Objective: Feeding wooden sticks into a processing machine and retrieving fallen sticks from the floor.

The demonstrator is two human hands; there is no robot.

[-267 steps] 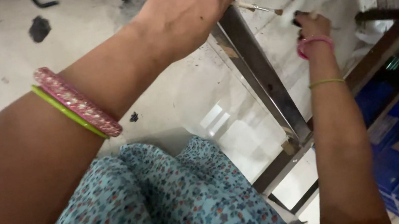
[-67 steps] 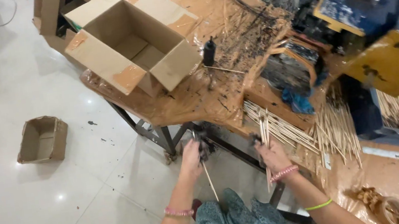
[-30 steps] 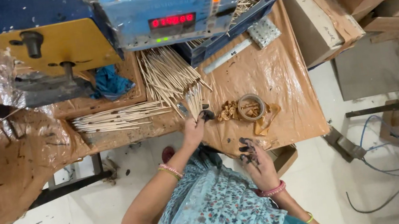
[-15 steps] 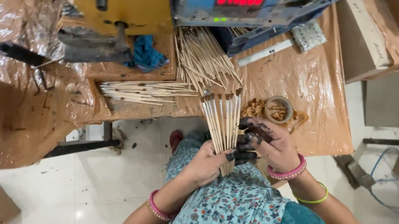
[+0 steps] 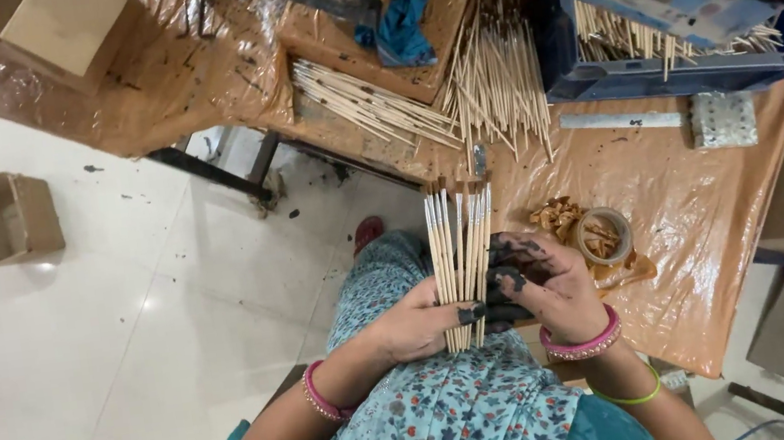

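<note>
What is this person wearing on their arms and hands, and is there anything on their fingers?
The arms are bare below the elbow, no sleeves showing. The left hand has a pink beaded bangle at the wrist. The right hand has a wider pink bangle and, farther up the forearm, a thin yellow-green band. The right hand's fingers are smeared with dark black stain; the left fingertips carry some too.

Even, fairly bright indoor light from overhead; the pale floor [image 5: 82, 392] shows soft glare patches near the small cardboard box [image 5: 6, 215] at left, and the plastic sheet [image 5: 692, 201] over the worktop catches crinkly highlights. Shadows are soft and short, darkest under the worktop frame and under the blue machine [image 5: 676, 1] at far right, whose red display glows slightly blown out. Mostly sharp, mild softness and wide-angle stretch at the edges; blackened fingertips [image 5: 509, 265] read dark, low detail.
</note>
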